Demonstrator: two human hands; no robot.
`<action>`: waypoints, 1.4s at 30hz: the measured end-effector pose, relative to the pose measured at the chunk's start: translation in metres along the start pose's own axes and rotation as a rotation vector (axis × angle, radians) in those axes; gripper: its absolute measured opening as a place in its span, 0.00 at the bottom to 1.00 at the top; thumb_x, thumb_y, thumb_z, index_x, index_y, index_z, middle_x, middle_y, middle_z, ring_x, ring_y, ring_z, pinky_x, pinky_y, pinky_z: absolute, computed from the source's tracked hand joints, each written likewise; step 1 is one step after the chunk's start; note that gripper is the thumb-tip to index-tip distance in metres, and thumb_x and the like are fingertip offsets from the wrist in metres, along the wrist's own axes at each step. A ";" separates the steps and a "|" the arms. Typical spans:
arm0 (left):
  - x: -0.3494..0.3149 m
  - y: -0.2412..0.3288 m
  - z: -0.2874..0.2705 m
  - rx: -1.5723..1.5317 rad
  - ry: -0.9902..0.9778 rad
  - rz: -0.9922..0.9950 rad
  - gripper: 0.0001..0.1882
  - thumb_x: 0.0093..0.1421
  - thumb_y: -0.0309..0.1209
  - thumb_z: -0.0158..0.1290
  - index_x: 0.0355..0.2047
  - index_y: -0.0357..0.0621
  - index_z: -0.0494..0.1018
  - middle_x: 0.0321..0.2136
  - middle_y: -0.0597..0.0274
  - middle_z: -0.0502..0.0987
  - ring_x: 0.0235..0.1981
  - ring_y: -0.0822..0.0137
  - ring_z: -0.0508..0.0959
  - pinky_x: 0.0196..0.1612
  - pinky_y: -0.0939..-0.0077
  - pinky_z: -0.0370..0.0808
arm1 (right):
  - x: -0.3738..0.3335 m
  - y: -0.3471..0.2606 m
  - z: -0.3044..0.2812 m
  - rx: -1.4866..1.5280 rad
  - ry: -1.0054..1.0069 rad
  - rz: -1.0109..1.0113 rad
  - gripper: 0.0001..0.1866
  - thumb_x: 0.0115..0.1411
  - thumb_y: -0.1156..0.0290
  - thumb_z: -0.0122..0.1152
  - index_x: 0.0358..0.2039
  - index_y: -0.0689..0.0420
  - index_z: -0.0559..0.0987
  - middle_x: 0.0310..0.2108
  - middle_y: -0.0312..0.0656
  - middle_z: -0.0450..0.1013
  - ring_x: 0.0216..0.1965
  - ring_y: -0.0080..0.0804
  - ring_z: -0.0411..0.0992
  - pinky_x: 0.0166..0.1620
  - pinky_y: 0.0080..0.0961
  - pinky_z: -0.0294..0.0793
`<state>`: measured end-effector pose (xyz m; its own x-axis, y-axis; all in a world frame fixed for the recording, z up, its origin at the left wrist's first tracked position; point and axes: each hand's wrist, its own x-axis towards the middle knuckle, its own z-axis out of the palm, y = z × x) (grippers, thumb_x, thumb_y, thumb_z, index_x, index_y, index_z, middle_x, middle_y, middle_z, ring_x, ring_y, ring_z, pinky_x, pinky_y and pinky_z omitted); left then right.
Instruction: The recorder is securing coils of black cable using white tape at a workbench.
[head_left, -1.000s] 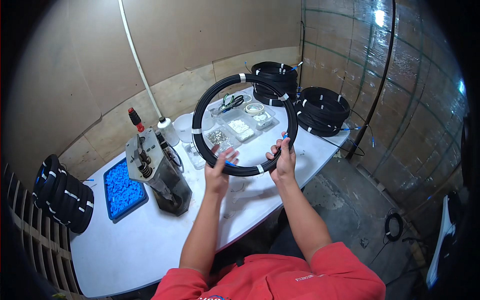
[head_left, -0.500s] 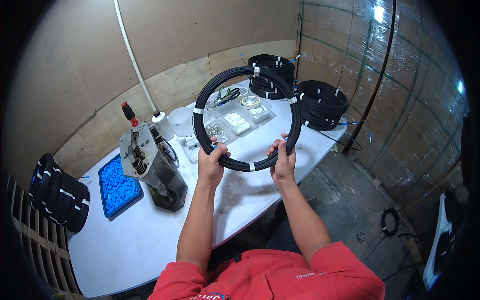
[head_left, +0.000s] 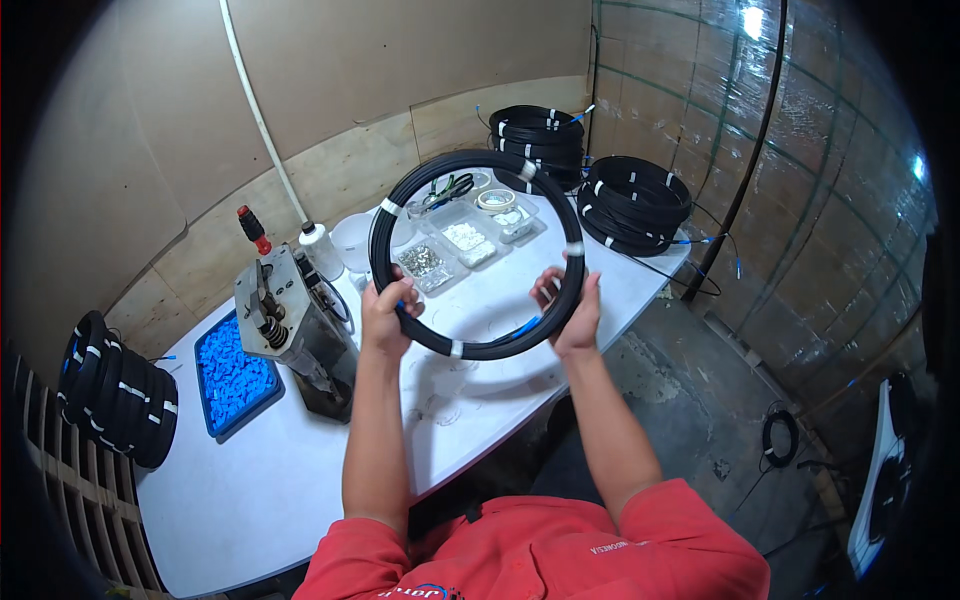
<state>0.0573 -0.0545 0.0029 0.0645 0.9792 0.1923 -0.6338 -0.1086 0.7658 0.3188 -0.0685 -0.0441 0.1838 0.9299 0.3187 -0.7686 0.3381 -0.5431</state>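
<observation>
Up over the table I hold a black cable coil (head_left: pixel 380 250), a ring bound with several white bands. My left hand (head_left: pixel 388 318) is closed round its lower left side, thumb at the front, a bit of blue under the fingers. My right hand (head_left: pixel 570 310) cradles the lower right side loosely, with curled fingertips on the inner side and the thumb outside. A blue connector (head_left: pixel 525 327) lies along the coil's inner lower right edge. Through the ring show clear plastic boxes, one holding small metal parts (head_left: pixel 424 262), another white pieces (head_left: pixel 466 238).
Left on the white table (head_left: pixel 250 500) stand a metal press (head_left: pixel 300 330) with a red-handled lever and a tray of blue pieces (head_left: pixel 235 375). Stacked black coils (head_left: pixel 635 205) stand at the back right, more coils (head_left: pixel 120 390) at the far left. A white bottle (head_left: pixel 320 250) is behind the press.
The coil has moved slightly left and down and has turned counterclockwise. My right hand's grip has loosened and shifted up along its side, uncovering the blue connector.
</observation>
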 end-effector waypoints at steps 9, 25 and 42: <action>0.004 0.029 -0.008 0.245 -0.006 -0.180 0.27 0.63 0.57 0.52 0.39 0.41 0.71 0.16 0.68 0.65 0.15 0.75 0.65 0.19 0.78 0.63 | 0.027 -0.047 0.011 -0.488 -0.140 0.271 0.24 0.68 0.52 0.54 0.56 0.55 0.68 0.24 0.32 0.63 0.18 0.15 0.61 0.19 0.13 0.61; 0.003 0.024 -0.020 0.183 -0.135 -0.203 0.25 0.66 0.52 0.50 0.42 0.38 0.71 0.18 0.65 0.68 0.16 0.74 0.67 0.22 0.77 0.67 | 0.023 -0.047 0.010 -0.522 -0.058 0.264 0.17 0.68 0.52 0.54 0.39 0.53 0.68 0.24 0.29 0.61 0.17 0.12 0.57 0.18 0.12 0.59; -0.008 -0.001 0.001 0.069 0.066 -0.134 0.28 0.69 0.55 0.42 0.47 0.40 0.70 0.22 0.64 0.72 0.18 0.72 0.69 0.26 0.75 0.72 | 0.019 -0.041 -0.003 -0.212 -0.029 0.200 0.13 0.68 0.58 0.56 0.37 0.52 0.68 0.22 0.29 0.59 0.16 0.14 0.57 0.18 0.13 0.59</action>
<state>0.0579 -0.0622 0.0014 0.0929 0.9946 0.0461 -0.5685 0.0149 0.8225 0.3554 -0.0643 -0.0179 0.0218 0.9776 0.2093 -0.6424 0.1741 -0.7463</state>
